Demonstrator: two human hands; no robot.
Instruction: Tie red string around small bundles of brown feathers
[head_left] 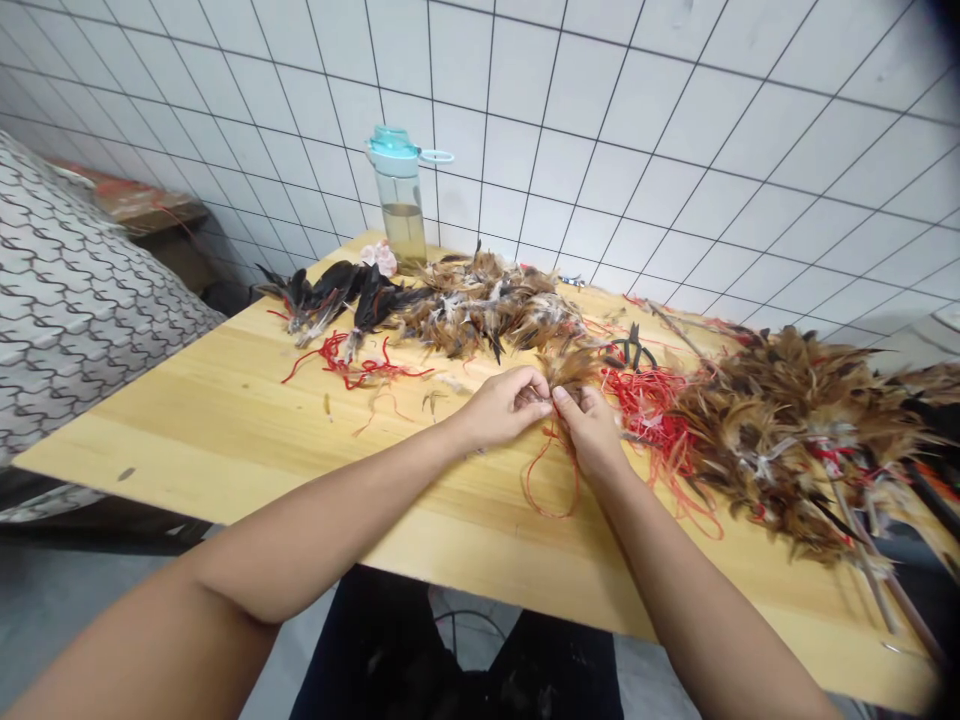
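Note:
Both my hands meet over the middle of the wooden table [225,420]. My left hand [501,405] is closed, its fingertips pinching a small bunch of brown feathers [568,368]. My right hand [592,425] is closed on the same bunch from the right. A thin red string [551,490] hangs from between my hands and loops on the tabletop.
A pile of brown feathers [487,305] and dark feathers [330,290] lies at the back. Bundled feathers on sticks [795,430] and red strings [652,405] lie to the right. Black pliers [636,348] and a plastic water bottle [400,195] stand near the tiled wall.

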